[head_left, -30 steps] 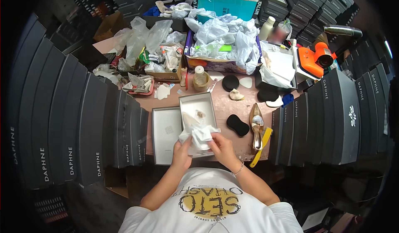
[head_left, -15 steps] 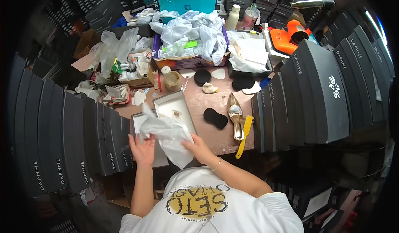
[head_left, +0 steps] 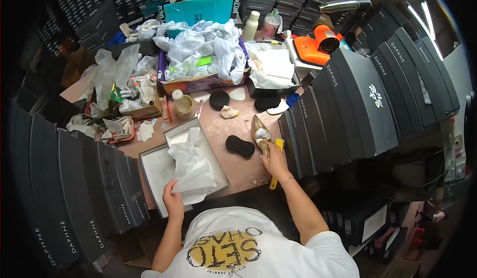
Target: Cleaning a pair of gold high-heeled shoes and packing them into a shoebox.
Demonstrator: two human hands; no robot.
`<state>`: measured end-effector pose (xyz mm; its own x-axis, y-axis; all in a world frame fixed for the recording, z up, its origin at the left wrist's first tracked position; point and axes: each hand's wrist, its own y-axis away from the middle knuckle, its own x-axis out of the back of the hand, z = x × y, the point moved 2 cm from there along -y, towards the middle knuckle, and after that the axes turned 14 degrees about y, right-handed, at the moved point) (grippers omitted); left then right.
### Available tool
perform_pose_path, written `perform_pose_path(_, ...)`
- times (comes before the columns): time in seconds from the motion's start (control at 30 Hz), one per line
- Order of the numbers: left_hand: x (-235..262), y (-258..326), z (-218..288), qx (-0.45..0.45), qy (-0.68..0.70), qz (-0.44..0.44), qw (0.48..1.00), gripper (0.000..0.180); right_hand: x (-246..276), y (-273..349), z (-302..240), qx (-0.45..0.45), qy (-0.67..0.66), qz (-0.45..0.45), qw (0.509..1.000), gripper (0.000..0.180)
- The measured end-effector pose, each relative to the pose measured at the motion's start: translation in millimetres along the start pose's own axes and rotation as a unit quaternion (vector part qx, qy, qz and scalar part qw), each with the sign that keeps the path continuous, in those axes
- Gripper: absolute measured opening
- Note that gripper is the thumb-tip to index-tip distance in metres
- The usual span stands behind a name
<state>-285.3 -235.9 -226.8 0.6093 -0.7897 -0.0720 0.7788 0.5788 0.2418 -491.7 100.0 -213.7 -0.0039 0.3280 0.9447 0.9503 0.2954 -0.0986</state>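
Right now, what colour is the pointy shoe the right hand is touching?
The pointy shoe looks shiny gold or tan, with the right hand at its heel end. The head view shows it best.

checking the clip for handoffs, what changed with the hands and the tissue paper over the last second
The right hand let go of the white tissue paper and moved right to the gold pointed shoe, which it now grips at the heel end. The left hand kept hold of the paper, now spread over the open shoe box. The black pad and the shoe stayed put.
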Motion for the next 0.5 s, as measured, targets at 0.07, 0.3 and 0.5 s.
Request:
perform_pose_path(0.07, -4.3, 15.7, -11.5, 0.022, 0.012, 0.066, 0.998, 0.038, -30.4, 1.4, 17.7, -0.018, 0.065, -0.074, 0.995, 0.054)
perform_pose_path(0.3, -7.5, 35.8, 1.7, 0.16, 0.165, 0.094, 0.969, 0.045, -54.6, -7.7, 43.5, -0.038, 0.071, 0.02, 0.997, 0.051)
perform_pose_path(0.5, -44.8, -18.8, 79.4, -0.153, -0.188, -0.055, 0.969, 0.014, 91.1, 29.4, -14.8, -0.091, -0.651, -0.326, 0.68, 0.061)
